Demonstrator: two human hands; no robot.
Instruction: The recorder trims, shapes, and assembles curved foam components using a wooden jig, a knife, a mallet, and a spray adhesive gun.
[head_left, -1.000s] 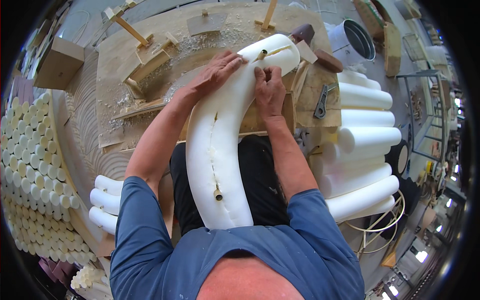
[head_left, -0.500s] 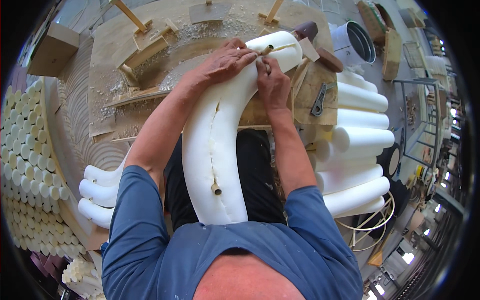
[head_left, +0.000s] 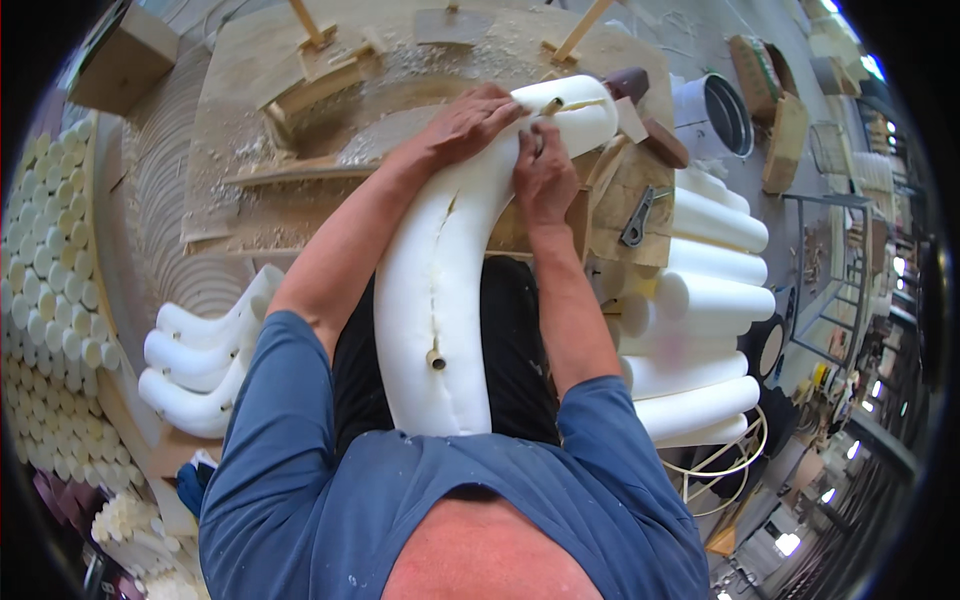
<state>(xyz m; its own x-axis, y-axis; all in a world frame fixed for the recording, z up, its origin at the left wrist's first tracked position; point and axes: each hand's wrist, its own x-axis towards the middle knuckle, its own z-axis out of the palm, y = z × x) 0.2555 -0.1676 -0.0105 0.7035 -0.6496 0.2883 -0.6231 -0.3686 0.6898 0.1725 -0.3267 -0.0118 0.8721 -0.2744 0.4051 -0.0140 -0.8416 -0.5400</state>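
A thick, curved white foam tube (head_left: pixel 405 310) lies across my lap and reaches over the workbench, with a ragged slit along its upper face. A short brass-coloured pipe end (head_left: pixel 437 361) pokes out of the slit near my body, and another pipe end (head_left: pixel 553 105) at the far part. My left hand (head_left: pixel 478 125) grips the foam from the left just beside the far pipe end, its fingertips pressed at the slit. On the right, my right hand (head_left: pixel 546 175) is closed, thumb and forefinger up against the foam below that pipe end; what its curled fingers hold is hidden.
The wooden workbench (head_left: pixel 225 200) carries shavings and curved wooden jig pieces (head_left: pixel 325 85). A dark-handled tool (head_left: pixel 636 222) rests at its right edge. White foam cylinders (head_left: pixel 715 295) are stacked on the right, bent foam pieces (head_left: pixel 190 365) on the left. A bucket (head_left: pixel 700 110) stands beyond.
The view has shifted slightly, so the bench and foam tube sit a little differently. Both hands stay by the far pipe end, the left fingers drawn slightly away from it.
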